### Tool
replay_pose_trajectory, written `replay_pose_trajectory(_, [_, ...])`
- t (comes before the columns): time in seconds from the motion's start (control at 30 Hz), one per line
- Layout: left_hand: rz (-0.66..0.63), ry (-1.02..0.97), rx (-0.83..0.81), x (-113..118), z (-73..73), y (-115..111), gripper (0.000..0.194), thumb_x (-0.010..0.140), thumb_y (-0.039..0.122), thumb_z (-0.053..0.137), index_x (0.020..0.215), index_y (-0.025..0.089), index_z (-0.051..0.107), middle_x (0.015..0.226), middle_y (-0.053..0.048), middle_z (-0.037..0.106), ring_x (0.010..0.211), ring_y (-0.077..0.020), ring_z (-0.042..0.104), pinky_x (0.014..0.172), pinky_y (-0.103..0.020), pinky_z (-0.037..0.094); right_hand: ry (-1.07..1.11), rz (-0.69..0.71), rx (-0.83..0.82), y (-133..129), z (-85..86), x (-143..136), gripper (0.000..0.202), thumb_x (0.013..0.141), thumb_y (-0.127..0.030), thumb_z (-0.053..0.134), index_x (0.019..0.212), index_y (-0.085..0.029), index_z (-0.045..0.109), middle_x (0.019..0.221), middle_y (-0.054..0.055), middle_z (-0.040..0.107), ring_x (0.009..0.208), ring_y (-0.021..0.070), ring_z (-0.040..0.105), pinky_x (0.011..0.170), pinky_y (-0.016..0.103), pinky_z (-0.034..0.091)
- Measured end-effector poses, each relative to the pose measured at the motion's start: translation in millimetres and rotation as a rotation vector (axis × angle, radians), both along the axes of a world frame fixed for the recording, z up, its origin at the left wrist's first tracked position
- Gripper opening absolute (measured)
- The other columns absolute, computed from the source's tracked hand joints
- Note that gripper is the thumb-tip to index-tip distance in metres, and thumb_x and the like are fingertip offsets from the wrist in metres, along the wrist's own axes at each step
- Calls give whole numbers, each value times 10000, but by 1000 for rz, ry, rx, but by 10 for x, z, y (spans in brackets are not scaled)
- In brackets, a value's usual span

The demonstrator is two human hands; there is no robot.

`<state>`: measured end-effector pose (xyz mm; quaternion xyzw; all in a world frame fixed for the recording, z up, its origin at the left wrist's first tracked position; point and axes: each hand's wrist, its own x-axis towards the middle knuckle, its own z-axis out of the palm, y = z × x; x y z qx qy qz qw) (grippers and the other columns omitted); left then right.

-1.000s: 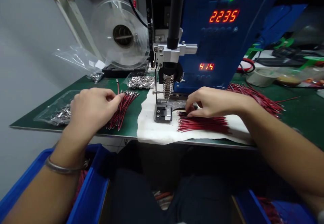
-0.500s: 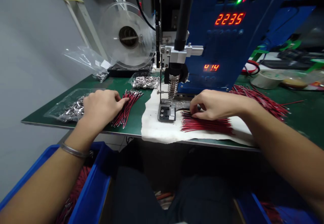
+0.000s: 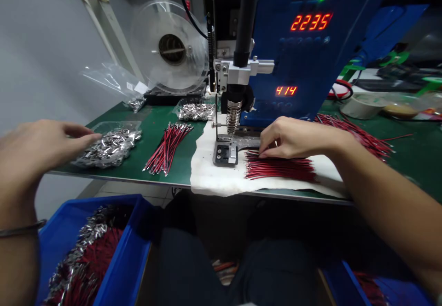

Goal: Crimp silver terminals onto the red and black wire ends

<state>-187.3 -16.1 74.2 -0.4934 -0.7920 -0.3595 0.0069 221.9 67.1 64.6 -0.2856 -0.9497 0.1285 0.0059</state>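
Note:
My left hand (image 3: 48,144) is at the left, beside a clear bag of small metal parts (image 3: 113,147); its thumb and fingers are apart with nothing between them. A bundle of red and black wires with metal tips (image 3: 168,149) lies on the green table. My right hand (image 3: 285,138) is over a row of red and black wires (image 3: 279,168) on a white sheet (image 3: 210,172), its thumb and fingertips pinched at the row's upper edge. The machine's small black and silver fixture (image 3: 226,153) stands just left of that row.
A blue machine (image 3: 293,57) with red digits rises behind. A clear reel (image 3: 145,48) and a second bag of metal parts (image 3: 196,110) stand at the back left. More wires (image 3: 359,138) lie at right. A blue bin (image 3: 133,232) holding wires is below the left table edge.
My left hand has moved left, away from the wire bundle and past the bag of metal parts, and its fingers are apart. My right hand has barely moved; its fingertips remain at the row of wires.

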Motion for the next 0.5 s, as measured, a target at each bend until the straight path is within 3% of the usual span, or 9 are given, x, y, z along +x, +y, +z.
replay_pose_trajectory(0.13, [81, 157, -284, -35, -20, -1, 176, 617, 399, 752, 605, 244, 668, 455, -5, 448, 603, -193, 477, 648, -281, 388, 0, -32, -13, 1, -10, 6, 174, 811, -283, 578, 838, -213, 735, 802, 5, 707, 659, 135, 608, 566, 237, 410])
replay_pose_trajectory(0.23, [69, 194, -367, -16, -62, 29, 187, 659, 416, 720, 597, 246, 673, 470, 1, 476, 517, -151, 395, 605, -271, 325, -1, -54, -13, -21, -3, 3, 168, 814, -285, 563, 815, -207, 711, 769, 0, 700, 635, 130, 603, 550, 233, 410])
replay_pose_trajectory(0.4, [51, 246, -325, -58, -116, 67, 171, 687, 410, 685, 601, 264, 658, 385, 16, 407, 464, -149, 348, 538, -265, 252, 22, -64, -3, -29, 11, -4, 164, 802, -276, 570, 843, -214, 716, 793, 3, 715, 655, 142, 622, 573, 243, 429])
replay_pose_trajectory(0.5, [70, 228, -150, 26, -76, 59, 152, 669, 367, 703, 593, 245, 652, 397, 16, 418, 478, -143, 375, 522, -260, 267, 52, -35, -19, -14, 3, -6, 209, 807, -243, 557, 916, -212, 733, 855, 16, 726, 719, 155, 643, 624, 252, 463])
